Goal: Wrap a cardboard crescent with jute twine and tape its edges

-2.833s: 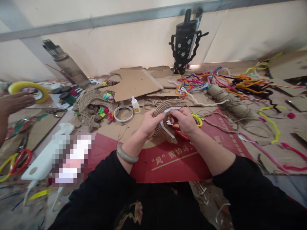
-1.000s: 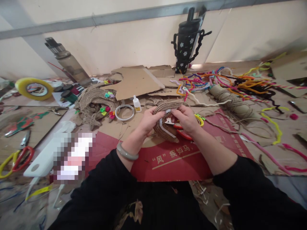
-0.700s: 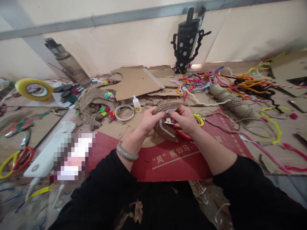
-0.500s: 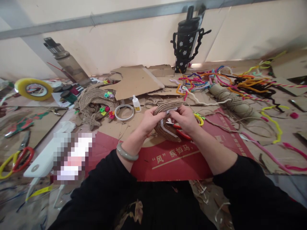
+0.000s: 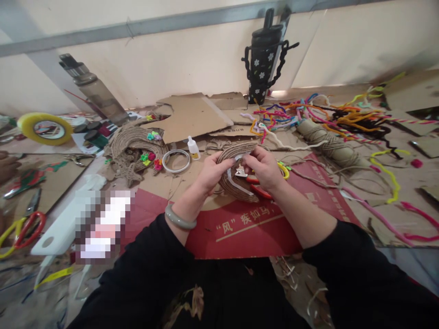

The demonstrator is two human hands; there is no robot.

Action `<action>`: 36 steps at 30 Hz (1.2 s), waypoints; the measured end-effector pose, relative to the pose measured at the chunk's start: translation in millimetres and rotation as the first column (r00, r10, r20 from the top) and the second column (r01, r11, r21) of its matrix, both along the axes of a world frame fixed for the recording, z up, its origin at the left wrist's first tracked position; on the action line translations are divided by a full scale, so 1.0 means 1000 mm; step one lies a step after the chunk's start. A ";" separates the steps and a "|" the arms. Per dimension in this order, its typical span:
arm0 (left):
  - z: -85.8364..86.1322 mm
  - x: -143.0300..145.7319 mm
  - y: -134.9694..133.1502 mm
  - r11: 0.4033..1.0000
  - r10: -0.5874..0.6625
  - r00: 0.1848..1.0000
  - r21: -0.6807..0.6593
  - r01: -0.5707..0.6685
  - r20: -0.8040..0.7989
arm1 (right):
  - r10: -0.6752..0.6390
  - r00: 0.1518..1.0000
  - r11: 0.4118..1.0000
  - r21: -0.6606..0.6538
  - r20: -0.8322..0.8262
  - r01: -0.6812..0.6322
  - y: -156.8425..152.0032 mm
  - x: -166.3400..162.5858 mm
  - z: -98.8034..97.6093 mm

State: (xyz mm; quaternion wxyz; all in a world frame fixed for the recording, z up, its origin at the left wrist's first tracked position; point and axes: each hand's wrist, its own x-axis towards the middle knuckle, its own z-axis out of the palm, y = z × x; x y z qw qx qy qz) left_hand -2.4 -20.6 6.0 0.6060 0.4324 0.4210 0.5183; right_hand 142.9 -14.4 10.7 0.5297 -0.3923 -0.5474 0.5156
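A C-shaped piece [image 5: 229,185] covered in rows of brown twine lies between my hands, with a white strip along its inner edge. My left hand [image 5: 210,176] grips its left upper side, thumb on top. My right hand [image 5: 265,169] has its fingers closed at the upper inner edge, on the white strip [image 5: 236,185]. Its fingertips are partly hidden. Under the right hand lie scissors [image 5: 262,189] with red and yellow handles, partly covered. A red printed sheet [image 5: 247,228] is beneath.
Left of my hands are a glue bottle [image 5: 194,148], a tape ring [image 5: 176,161] and another twine-wrapped piece [image 5: 137,141] with small flowers. A white glue gun [image 5: 61,224] lies nearer. A twine roll [image 5: 329,144] and pipe cleaners [image 5: 343,119] lie right. Another person's hand [image 5: 7,171] shows far left.
My right fingers have shifted slightly along the inner edge of the C-shaped piece. At the far left, another person's hand has come further into view.
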 end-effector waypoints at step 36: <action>0.008 -0.003 -0.001 0.999 0.011 0.998 -0.034 -0.013 -0.056 | -0.012 0.995 1.000 0.010 0.103 0.012 -0.001 0.002 -0.001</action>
